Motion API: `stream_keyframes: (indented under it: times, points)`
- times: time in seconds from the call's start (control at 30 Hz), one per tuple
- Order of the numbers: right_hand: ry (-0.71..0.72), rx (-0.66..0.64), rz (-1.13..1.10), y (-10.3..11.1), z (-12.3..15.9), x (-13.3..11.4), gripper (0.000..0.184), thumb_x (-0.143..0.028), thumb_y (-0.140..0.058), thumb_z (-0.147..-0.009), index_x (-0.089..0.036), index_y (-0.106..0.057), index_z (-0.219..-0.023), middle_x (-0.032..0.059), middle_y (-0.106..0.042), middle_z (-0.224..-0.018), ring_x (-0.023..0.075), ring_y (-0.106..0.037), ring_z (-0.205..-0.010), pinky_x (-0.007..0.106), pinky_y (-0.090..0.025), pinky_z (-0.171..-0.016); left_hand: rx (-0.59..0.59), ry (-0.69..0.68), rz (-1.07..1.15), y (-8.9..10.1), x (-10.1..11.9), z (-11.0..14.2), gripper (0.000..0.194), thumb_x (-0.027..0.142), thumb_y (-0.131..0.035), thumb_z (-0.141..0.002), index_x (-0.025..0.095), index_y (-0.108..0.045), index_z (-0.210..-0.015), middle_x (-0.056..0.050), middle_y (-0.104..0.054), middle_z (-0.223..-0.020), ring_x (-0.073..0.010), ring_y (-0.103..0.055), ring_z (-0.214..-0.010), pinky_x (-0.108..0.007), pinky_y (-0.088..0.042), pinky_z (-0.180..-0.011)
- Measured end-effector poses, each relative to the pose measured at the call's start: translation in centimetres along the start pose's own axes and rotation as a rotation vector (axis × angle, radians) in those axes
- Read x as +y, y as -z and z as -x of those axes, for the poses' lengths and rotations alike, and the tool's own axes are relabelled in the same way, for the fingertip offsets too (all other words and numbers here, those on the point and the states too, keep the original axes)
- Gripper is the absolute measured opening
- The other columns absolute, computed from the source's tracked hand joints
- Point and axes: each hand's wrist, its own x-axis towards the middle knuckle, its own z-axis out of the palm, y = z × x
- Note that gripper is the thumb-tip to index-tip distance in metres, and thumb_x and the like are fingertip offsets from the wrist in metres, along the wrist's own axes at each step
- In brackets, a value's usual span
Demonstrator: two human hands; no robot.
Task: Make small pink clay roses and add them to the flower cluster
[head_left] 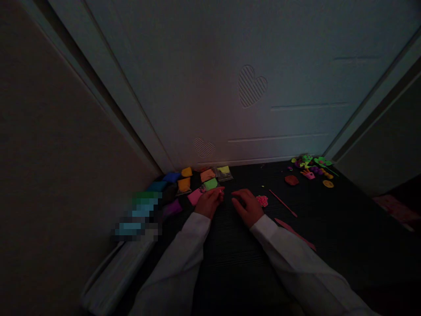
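Observation:
Dim light falls on the dark table. My left hand point(209, 203) is closed, fingers curled together close to the pink clay packet point(195, 196) and the green clay packet point(211, 184). Whatever those fingers hold, if anything, is too small and dark to make out. Facing it across a small gap, my right hand point(249, 206) has its thumb and index finger apart with nothing visible between them. Just beyond its knuckles lies a bumpy pink clay piece point(262, 201). A thin pink modelling stick point(283, 203) and a flat pink modelling knife point(296, 234) rest right of that hand.
More clay packets, orange point(184, 185), yellow point(225, 171), blue point(171, 177) and purple point(173, 207), lie at left. A red clay disc point(291, 180), a yellow disc point(328, 184) and small colourful clay figures point(307, 163) sit back right. A white panel point(210, 105) rises behind the table.

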Motion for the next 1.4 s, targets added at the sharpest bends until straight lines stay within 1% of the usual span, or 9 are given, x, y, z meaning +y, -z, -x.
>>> stream_keyframes:
  times: [0.13,0.23,0.37,0.6,0.77,1.07,1.23,1.33,1.4]
  points:
    - [0.000,0.004,-0.001,0.08,0.00,-0.12,0.021,-0.024,-0.042,-0.076,-0.020,-0.051,-0.094,0.0050,-0.048,-0.089,0.0136,-0.047,-0.077,0.029,-0.041,-0.070,-0.005,0.009,-0.008,-0.24,0.24,0.32,0.021,0.025,-0.063,-0.057,0.011,-0.059,-0.072,-0.001,-0.056,-0.058,-0.0071,-0.050,-0.054,-0.022,-0.040,-0.054]
    - [0.009,0.003,0.001,0.07,-0.02,-0.09,0.021,-0.024,-0.042,-0.076,-0.020,-0.051,-0.094,0.0051,-0.048,-0.088,0.0139,-0.048,-0.078,0.030,-0.041,-0.070,0.011,-0.007,-0.007,-0.21,0.18,0.26,0.017,0.022,-0.066,-0.053,0.012,-0.056,-0.063,0.001,-0.056,-0.055,-0.0063,-0.050,-0.051,-0.020,-0.039,-0.053]
    - [0.015,0.011,-0.001,0.02,-0.03,-0.01,0.020,-0.024,-0.043,-0.076,-0.021,-0.051,-0.094,0.0048,-0.048,-0.088,0.0135,-0.048,-0.076,0.030,-0.041,-0.071,0.007,-0.039,-0.008,-0.10,-0.04,0.15,0.020,0.016,-0.069,-0.046,0.013,-0.053,-0.057,0.004,-0.056,-0.052,-0.0052,-0.049,-0.049,-0.018,-0.039,-0.051]
    - [0.017,0.008,0.004,0.05,-0.05,-0.07,0.019,-0.023,-0.043,-0.076,-0.020,-0.052,-0.092,0.0049,-0.049,-0.086,0.0137,-0.047,-0.075,0.030,-0.041,-0.069,-0.079,0.065,-0.025,-0.05,-0.06,0.27,0.027,0.022,-0.063,-0.058,0.011,-0.059,-0.082,-0.006,-0.063,-0.069,-0.0118,-0.057,-0.062,-0.026,-0.045,-0.062]
    - [0.021,-0.004,0.004,0.15,-0.06,-0.19,0.019,-0.024,-0.042,-0.076,-0.020,-0.052,-0.092,0.0054,-0.049,-0.088,0.0144,-0.047,-0.079,0.030,-0.041,-0.070,-0.088,0.069,0.001,-0.06,-0.20,0.20,0.029,0.019,-0.063,-0.059,0.012,-0.057,-0.086,-0.008,-0.063,-0.079,-0.0140,-0.058,-0.072,-0.028,-0.045,-0.072]
    - [0.021,-0.001,0.008,0.04,-0.07,-0.14,0.019,-0.024,-0.043,-0.076,-0.020,-0.053,-0.091,0.0051,-0.049,-0.086,0.0142,-0.048,-0.077,0.030,-0.042,-0.069,0.000,0.047,-0.026,-0.35,0.14,0.42,0.022,0.018,-0.069,-0.049,0.011,-0.057,-0.067,-0.003,-0.061,-0.061,-0.0105,-0.056,-0.053,-0.024,-0.046,-0.055]
    - [0.015,-0.025,0.022,0.11,-0.03,-0.17,0.018,-0.025,-0.042,-0.076,-0.020,-0.053,-0.090,0.0049,-0.048,-0.086,0.0141,-0.047,-0.079,0.029,-0.041,-0.071,0.020,0.029,-0.045,0.11,0.08,0.09,0.018,0.021,-0.067,-0.052,0.011,-0.056,-0.063,-0.001,-0.058,-0.052,-0.0082,-0.052,-0.043,-0.020,-0.042,-0.045]
    - [0.019,-0.030,0.021,0.07,0.02,-0.14,0.018,-0.025,-0.042,-0.076,-0.020,-0.053,-0.090,0.0047,-0.048,-0.086,0.0140,-0.047,-0.079,0.029,-0.041,-0.071,0.024,0.032,-0.044,0.10,0.14,0.07,0.019,0.024,-0.065,-0.055,0.012,-0.056,-0.067,-0.001,-0.059,-0.054,-0.0088,-0.054,-0.046,-0.021,-0.043,-0.046]
    - [0.012,-0.030,0.020,0.01,0.07,-0.10,0.018,-0.025,-0.042,-0.077,-0.020,-0.053,-0.090,0.0050,-0.047,-0.087,0.0139,-0.047,-0.080,0.029,-0.041,-0.072,0.026,0.034,-0.036,-0.16,0.22,0.17,0.020,0.025,-0.064,-0.057,0.013,-0.056,-0.072,-0.002,-0.061,-0.061,-0.0098,-0.057,-0.053,-0.021,-0.045,-0.052]
